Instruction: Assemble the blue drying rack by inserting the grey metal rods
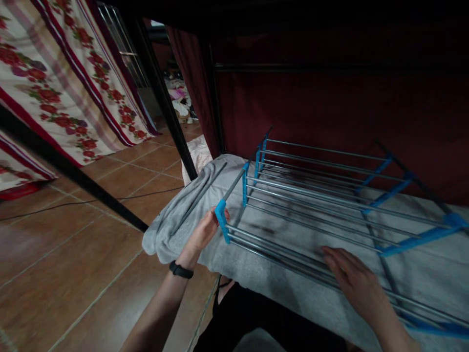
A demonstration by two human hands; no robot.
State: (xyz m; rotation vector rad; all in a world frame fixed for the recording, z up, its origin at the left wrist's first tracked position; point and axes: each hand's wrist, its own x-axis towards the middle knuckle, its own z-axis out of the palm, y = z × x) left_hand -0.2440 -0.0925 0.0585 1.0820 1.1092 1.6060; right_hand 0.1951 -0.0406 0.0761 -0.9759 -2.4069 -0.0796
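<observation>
A shoe rack [315, 210] of thin metal tubes with blue plastic side brackets lies on a grey blanket [264, 230]. My left hand [208, 227] is closed around its near-left blue corner bracket [222, 220], some fingers hidden behind it. With its fingers stretched out, my right hand [353, 281] rests over the front tubes near the right side; it does not grip them, and whether it touches them I cannot tell. A loose grey tube [203, 194] lies on the blanket left of the rack.
The blanket covers a bunk with black metal posts [166, 98] and a dark red curtain [330, 112] behind. A floral curtain [73, 83] hangs at left. A thin cable [110, 199] crosses the tiled floor [91, 249]. Piled items [181, 100] lie farther back.
</observation>
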